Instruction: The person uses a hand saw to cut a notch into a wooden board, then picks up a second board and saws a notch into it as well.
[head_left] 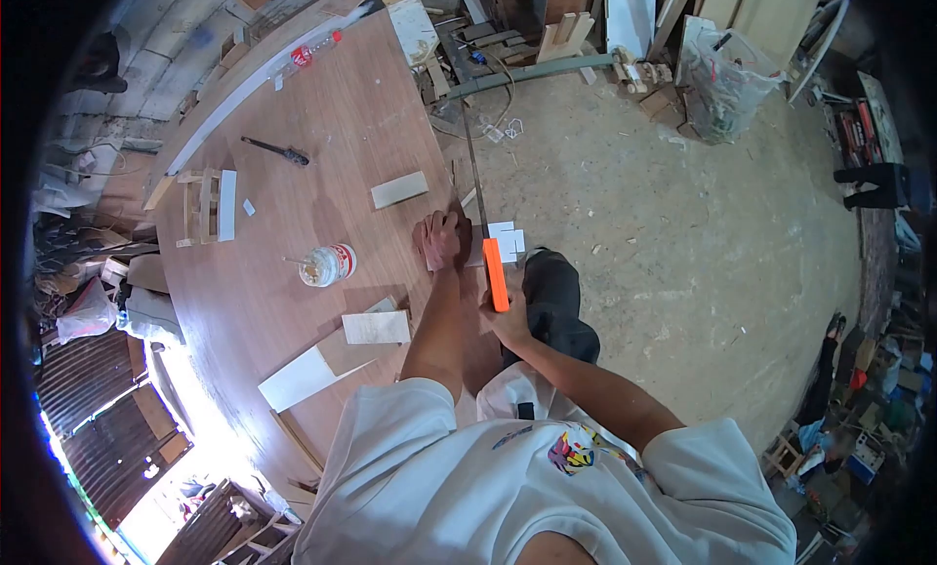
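My right hand (pixel 509 321) is wrapped around the orange handle of a hand saw (pixel 495 275). Its long thin blade points away from me, just beyond the table's right edge. Beside the handle, a white-faced board (pixel 506 241) with notched edges juts out past the table. My left hand (pixel 442 241) is closed over the part of the board on the tabletop, fingers curled and pressing down at the edge. The saw overlaps the board in this view, so the contact between blade and board is hidden.
On the wooden table (pixel 342 155) are a pale block (pixel 399 189), a jar (pixel 328 265) with a stick in it, a dark tool (pixel 275 151), a small wooden frame (pixel 207 207), a plastic bottle (pixel 315 49) and white board pieces (pixel 376 328). A scrap-filled bag (pixel 727 82) stands on the floor.
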Motion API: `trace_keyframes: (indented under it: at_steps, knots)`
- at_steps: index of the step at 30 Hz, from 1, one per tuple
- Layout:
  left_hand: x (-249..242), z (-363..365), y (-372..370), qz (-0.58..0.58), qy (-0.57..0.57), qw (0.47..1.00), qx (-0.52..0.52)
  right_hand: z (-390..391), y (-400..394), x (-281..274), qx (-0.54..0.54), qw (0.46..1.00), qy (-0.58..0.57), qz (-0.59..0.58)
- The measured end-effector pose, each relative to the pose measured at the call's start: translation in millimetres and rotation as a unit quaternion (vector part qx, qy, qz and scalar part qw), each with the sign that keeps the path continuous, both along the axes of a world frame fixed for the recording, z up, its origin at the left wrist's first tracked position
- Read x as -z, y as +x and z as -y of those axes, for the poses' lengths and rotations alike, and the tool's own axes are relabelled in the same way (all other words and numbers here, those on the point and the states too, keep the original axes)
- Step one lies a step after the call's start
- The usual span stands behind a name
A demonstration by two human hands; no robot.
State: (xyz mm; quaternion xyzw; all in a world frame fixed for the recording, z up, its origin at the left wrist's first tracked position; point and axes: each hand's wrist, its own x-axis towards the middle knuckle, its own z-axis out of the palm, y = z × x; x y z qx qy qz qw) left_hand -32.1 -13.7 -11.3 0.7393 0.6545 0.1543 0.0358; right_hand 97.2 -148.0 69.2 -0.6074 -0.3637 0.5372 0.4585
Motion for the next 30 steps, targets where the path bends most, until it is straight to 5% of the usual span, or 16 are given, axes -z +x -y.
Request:
trace_keyframes:
  at_steps: [5,8,11,14,17,24,30]
  knots:
    - [0.3,2.9,2.8,0.027,0.031,0.999,-0.015,24.1,-4.9,33.3,-0.003,0.997,0.076,0.006]
    - [21.7,0.5,-4.9,0.014,0.053,0.998,-0.016,23.9,-3.7,37.5,-0.047,0.97,0.188,0.147]
    - [6.1,-0.6,-1.0,0.015,0.05,0.999,-0.012,17.4,2.6,16.6,-0.007,0.974,0.162,0.158]
    - [-26.1,-1.4,12.6,0.056,0.046,0.997,-0.03,8.1,31.3,-30.3,0.03,0.999,0.004,-0.022]
    - [-32.3,-1.9,17.4,0.08,0.055,0.994,-0.049,7.9,73.2,-39.9,0.067,0.994,0.081,0.011]
    - [-24.9,6.3,-11.4,0.212,-0.035,0.976,0.047,30.9,200.2,-44.9,0.072,0.978,-0.036,0.193]
    - [-65.6,27.0,-28.8,0.017,-0.139,0.972,0.19,72.0,222.9,-21.7,0.18,0.947,-0.194,0.181]
